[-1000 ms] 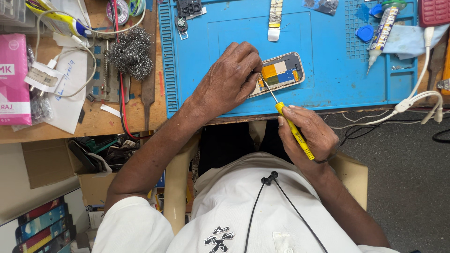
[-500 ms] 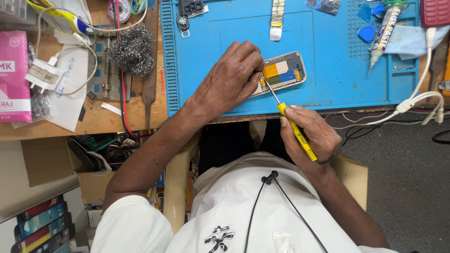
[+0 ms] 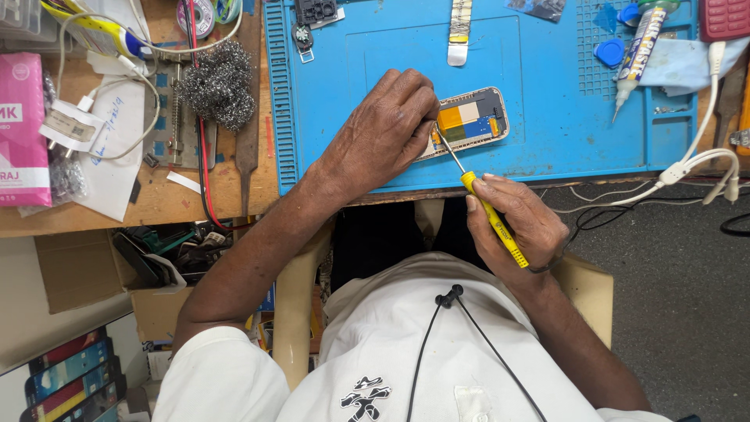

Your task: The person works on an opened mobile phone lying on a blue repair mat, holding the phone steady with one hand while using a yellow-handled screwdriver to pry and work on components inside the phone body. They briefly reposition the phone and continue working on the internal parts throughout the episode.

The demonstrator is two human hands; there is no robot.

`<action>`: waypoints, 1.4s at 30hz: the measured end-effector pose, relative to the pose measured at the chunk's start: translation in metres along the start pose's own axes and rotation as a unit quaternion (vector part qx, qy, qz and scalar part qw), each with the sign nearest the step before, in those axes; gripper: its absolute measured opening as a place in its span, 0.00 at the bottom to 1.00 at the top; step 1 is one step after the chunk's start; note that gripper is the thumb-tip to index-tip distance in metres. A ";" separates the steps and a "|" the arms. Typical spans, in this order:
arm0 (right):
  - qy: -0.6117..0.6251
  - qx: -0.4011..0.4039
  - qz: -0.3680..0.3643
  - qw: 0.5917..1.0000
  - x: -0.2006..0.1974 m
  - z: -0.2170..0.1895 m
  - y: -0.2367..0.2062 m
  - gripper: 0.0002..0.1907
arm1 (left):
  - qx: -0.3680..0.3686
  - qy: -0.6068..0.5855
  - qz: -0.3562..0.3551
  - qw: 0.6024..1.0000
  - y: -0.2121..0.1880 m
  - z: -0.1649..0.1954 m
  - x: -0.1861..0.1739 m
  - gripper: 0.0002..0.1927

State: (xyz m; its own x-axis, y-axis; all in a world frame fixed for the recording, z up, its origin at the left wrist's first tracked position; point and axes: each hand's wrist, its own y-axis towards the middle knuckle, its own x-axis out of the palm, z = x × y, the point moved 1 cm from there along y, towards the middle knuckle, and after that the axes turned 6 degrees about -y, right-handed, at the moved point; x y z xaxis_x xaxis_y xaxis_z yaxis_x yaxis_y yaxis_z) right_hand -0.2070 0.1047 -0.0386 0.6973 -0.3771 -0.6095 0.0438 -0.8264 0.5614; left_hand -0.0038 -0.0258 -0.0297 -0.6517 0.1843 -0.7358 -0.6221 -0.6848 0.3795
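Note:
An opened small phone [image 3: 472, 121] with its yellow and white insides showing lies on the blue work mat [image 3: 547, 148]. My left hand [image 3: 383, 133] rests over the phone's left end and holds it down with the fingertips. My right hand [image 3: 519, 223] grips a yellow-handled screwdriver [image 3: 488, 211] near the table's front edge. Its thin metal tip reaches up to the phone's lower left part, just beside my left fingers.
On the mat lie a syringe-like tube [image 3: 637, 47], blue caps [image 3: 609, 53], a flat metal strip [image 3: 459, 27] and a small black part [image 3: 312, 14]. A steel wool ball [image 3: 219, 82], white cables [image 3: 695, 160], papers and a pink box [image 3: 19, 129] crowd the wooden bench [image 3: 156, 203].
Almost nothing differs. My right hand and the screwdriver have shifted very slightly; my left hand stays on the phone.

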 end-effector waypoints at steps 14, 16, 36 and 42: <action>-0.012 -0.023 -0.015 1.000 -0.004 -0.006 0.004 0.14 | 0.003 -0.021 -0.029 0.999 0.010 -0.003 -0.009 0.06; -0.008 -0.025 -0.016 1.000 -0.003 -0.006 0.005 0.14 | 0.002 -0.023 -0.039 0.999 0.013 -0.004 -0.011 0.05; -0.010 -0.019 -0.016 1.000 -0.005 -0.003 0.005 0.12 | -0.027 -0.039 -0.074 0.996 0.017 -0.012 -0.008 0.07; -0.006 -0.017 -0.018 1.000 -0.005 -0.004 0.005 0.13 | -0.028 -0.039 -0.072 0.996 0.016 -0.012 -0.006 0.08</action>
State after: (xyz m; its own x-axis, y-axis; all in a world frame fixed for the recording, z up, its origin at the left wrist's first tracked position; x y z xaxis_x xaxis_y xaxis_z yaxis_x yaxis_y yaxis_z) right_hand -0.2072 0.1043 -0.0310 0.6861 -0.3519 -0.6367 0.0934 -0.8254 0.5568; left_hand -0.0043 -0.0468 -0.0258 -0.5900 0.3359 -0.7342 -0.6877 -0.6855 0.2389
